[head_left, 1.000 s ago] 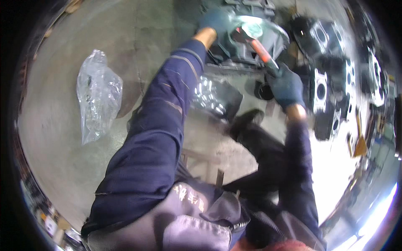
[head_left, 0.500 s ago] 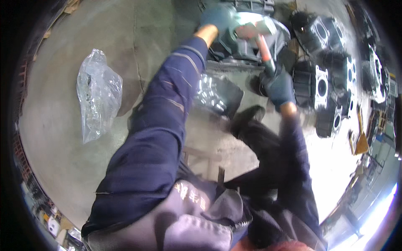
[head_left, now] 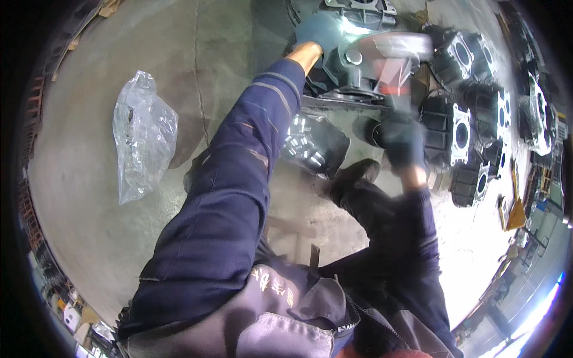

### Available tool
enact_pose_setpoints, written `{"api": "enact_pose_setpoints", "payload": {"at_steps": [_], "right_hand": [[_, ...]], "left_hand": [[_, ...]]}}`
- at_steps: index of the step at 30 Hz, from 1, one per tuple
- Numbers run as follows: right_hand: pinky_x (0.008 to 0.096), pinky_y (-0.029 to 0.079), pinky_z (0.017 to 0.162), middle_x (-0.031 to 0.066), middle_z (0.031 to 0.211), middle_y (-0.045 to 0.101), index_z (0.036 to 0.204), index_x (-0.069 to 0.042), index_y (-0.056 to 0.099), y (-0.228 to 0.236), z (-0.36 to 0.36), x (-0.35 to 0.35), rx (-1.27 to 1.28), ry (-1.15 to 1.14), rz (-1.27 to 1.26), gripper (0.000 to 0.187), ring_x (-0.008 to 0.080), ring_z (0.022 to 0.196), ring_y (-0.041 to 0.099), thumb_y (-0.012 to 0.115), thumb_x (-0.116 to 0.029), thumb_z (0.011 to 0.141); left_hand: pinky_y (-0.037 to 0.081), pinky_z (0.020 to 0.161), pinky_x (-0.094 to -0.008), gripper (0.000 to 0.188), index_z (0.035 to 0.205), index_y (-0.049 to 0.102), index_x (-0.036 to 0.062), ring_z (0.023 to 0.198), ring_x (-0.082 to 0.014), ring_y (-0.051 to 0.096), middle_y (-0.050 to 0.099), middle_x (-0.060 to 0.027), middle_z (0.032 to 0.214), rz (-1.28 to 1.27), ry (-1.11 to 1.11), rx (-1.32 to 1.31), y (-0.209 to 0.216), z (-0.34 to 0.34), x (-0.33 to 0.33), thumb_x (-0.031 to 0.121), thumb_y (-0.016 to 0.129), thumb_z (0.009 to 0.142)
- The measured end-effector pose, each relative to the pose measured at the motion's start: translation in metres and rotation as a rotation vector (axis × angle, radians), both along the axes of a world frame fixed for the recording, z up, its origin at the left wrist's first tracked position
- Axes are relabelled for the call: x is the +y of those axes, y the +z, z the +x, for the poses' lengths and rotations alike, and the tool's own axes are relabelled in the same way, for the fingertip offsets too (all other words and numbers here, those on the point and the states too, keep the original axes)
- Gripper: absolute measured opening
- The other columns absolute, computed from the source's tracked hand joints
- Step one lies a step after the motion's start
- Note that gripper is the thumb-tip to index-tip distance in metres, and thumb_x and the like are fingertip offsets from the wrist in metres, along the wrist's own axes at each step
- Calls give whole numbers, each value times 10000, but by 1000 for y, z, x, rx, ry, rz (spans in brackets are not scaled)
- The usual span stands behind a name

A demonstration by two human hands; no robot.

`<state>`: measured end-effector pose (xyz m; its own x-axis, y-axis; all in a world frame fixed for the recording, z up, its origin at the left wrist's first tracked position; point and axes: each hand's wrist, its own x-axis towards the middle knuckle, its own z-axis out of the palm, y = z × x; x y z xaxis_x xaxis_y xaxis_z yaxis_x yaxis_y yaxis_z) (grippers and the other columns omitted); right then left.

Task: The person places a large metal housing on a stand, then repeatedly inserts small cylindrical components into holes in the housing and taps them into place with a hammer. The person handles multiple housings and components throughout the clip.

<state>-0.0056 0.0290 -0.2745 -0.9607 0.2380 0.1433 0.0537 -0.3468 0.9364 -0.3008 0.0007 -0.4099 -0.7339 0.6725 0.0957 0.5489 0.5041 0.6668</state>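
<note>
Head cam: gloved R hand (head_left: 406, 140) gripping motion-blurred hammer (head_left: 394, 83) over grey metal casting (head_left: 354, 76), gloved L hand (head_left: 321, 31) at its far L edge, grip can't tell, shiny sm. pcs (head_left: 305, 143) nr. shoe (head_left: 362, 173), dark housings (head_left: 440, 124) crowding R, clear bag (head_left: 143, 146) on floor (head_left: 77, 149), L.

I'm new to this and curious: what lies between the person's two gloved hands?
In the head view, a grey metal casting and a blurred hammer are between the left hand and the right hand, which grips the hammer's handle.
</note>
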Motion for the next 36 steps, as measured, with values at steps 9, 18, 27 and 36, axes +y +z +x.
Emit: {"api": "enact_pose_setpoints", "payload": {"at_steps": [9, 18, 27, 36], "right_hand": [[505, 568, 798, 245, 943, 734, 1067, -58, 714, 110, -5, 50, 1234, 411, -1857, 415, 420, 908, 723, 693, -438, 902], [505, 559, 702, 248, 857, 704, 1074, -36, 689, -38, 5, -8, 821, -235, -1833, 377, 425, 849, 708, 694, -378, 917], [300, 548, 600, 44, 849, 709, 1119, -8, 730, 144, -34, 6, 1612, 470, -1778, 267, 180, 634, 658, 717, -219, 956], [430, 544, 727, 230, 884, 703, 1054, -1, 680, -53, 3, -41, 1140, -410, -2146, 317, 381, 863, 671, 709, -275, 896]], "left_hand": [[522, 924, -514, 467, 1145, 750, 133, 1081, -413, 678, 716, -197, 1157, 21, -31, -66, -2, 3, 2, 460, 461, 981], [522, 966, -509, 430, 1182, 744, 166, 1117, -386, 679, 711, -174, 1214, -38, -187, -42, -5, 3, 0, 433, 483, 969], [525, 943, -502, 521, 1133, 767, 107, 1090, -423, 683, 721, -214, 1151, -43, -36, -95, -6, -4, 5, 504, 468, 974], [530, 839, -555, 545, 1041, 753, 35, 996, -458, 691, 708, -285, 1030, 45, -73, 9, -7, -14, -1, 514, 498, 995]]}}
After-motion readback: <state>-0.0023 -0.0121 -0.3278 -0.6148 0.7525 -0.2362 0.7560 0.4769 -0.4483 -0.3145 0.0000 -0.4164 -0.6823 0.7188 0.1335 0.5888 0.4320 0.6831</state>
